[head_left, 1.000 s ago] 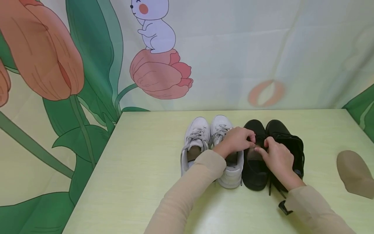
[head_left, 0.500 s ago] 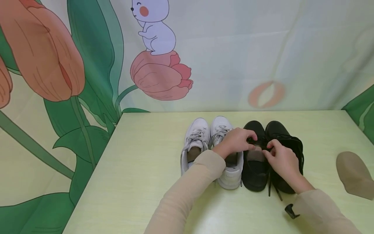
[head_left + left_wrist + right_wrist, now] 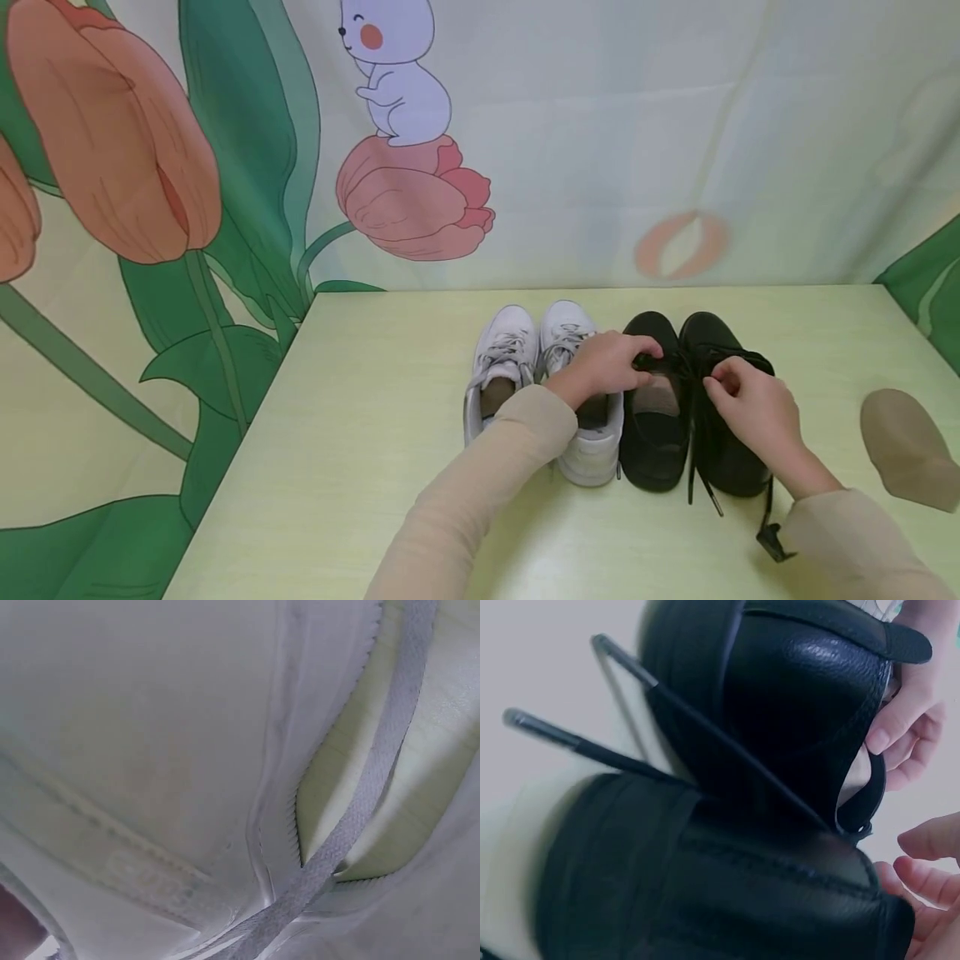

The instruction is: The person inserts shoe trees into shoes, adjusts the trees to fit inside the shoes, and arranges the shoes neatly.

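Note:
Two black lace-up shoes stand side by side in the head view. My left hand reaches over a white sneaker and pinches the upper of the left black shoe near its tongue. Inside that shoe lies a brownish insole. My right hand is over the right black shoe, thumb and forefinger bent near its laces. In the right wrist view, a gap shows between the right thumb and forefinger. Mostly white sneaker leather and a grey lace fill the left wrist view.
The other white sneaker stands at the left of the row, a brown insole inside. A loose tan insole lies on the pale table at the right. Behind hangs a printed cloth.
My right hand has moved right, from the left black shoe to over the right one. My left hand stays nearly in place, and more of the insole in the left black shoe shows.

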### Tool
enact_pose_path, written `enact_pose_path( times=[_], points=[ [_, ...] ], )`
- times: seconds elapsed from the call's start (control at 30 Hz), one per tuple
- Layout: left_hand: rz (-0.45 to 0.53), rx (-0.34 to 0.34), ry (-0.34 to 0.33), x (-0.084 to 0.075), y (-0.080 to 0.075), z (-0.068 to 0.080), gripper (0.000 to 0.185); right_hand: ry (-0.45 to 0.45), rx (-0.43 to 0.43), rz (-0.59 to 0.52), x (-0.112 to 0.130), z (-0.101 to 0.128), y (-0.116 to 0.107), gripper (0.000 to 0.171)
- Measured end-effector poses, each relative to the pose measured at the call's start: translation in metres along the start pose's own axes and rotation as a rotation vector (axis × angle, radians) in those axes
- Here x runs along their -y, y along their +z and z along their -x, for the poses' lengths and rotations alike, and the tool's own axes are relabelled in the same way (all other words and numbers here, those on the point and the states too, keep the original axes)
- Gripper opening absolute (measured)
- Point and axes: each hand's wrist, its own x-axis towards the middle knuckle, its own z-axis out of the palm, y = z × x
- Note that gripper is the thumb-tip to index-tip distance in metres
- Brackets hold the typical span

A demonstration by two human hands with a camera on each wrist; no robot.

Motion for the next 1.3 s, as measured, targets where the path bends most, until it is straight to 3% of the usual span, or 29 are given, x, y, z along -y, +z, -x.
enact_pose_path(
  times=[0.7, 0.97, 1.3],
  points=[
    [-0.037, -0.030, 0.035, -0.005, 0.000, 0.007, 0.032, 0.029, -0.056, 0.004, -0.024, 0.005, -0.010, 0.011],
    [-0.044, -0.045, 0.077, -0.006, 0.001, 0.010, 0.030, 0.047, -0.073, 0.003, -0.034, 0.008, -0.017, 0.012],
    [-0.097, -0.062, 0.124, -0.008, 0.000, 0.012, 0.028, 0.075, -0.056, -0.041, -0.049, 0.011, -0.028, 0.024]
  ],
)
